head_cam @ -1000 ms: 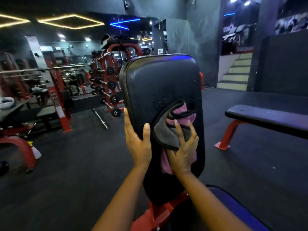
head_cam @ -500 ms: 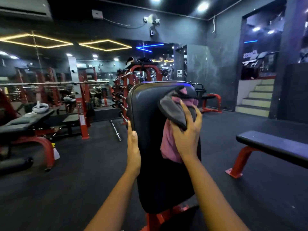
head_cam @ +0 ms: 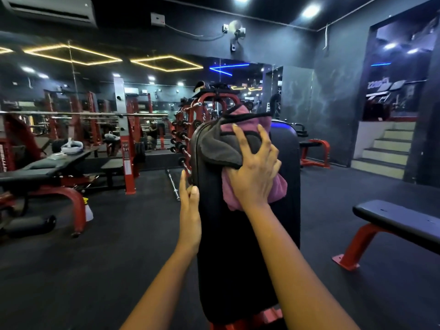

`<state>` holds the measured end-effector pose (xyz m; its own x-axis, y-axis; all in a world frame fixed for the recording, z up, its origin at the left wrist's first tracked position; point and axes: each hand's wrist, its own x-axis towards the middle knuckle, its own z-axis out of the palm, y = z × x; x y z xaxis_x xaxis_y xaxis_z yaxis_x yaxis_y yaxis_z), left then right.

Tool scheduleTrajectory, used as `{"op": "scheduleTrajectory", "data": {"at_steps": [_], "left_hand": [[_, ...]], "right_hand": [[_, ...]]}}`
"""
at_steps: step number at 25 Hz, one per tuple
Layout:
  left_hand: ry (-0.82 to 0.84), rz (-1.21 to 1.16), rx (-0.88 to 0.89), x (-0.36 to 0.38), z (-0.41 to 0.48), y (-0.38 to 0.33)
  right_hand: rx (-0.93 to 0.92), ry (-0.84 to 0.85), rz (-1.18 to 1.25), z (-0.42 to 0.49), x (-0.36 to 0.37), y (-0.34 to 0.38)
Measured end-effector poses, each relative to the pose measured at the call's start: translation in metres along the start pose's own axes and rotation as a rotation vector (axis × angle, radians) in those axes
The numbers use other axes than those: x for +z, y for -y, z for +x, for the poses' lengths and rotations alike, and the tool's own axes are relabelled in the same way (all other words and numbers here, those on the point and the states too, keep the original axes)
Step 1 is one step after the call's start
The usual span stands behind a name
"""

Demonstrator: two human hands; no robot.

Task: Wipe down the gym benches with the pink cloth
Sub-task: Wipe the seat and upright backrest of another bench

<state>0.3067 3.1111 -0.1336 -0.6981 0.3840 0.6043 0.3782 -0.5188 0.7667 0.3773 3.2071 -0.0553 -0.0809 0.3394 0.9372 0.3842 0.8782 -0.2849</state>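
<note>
Pink cloth (head_cam: 278, 186): grey-backed, lay bunched over the top of the upright bench pad (head_cam: 238, 246), under the right hand.
Right hand (head_cam: 254, 172): fingers splayed, palm pressed the cloth against the pad.
Left hand (head_cam: 190, 206): fingers straight, rested flat on the pad's left edge, held nothing.
Flat bench (head_cam: 400, 222): stood well apart, right.

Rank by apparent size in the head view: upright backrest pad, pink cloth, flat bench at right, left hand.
Largest: upright backrest pad.
Next, too alike to rank: pink cloth and flat bench, which is farther off and cropped.
Smallest: left hand.
</note>
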Motion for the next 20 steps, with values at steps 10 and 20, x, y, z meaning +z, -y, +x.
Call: {"op": "scheduleTrajectory", "data": {"at_steps": [10, 20], "left_hand": [[0.066, 0.175, 0.027, 0.013, 0.013, -0.021], [0.156, 0.103, 0.030, 0.005, 0.011, -0.023]], "right_hand": [[0.631, -0.053, 0.134, 0.030, -0.011, -0.082], [0.392, 0.008, 0.094, -0.095, -0.004, 0.006]]}}
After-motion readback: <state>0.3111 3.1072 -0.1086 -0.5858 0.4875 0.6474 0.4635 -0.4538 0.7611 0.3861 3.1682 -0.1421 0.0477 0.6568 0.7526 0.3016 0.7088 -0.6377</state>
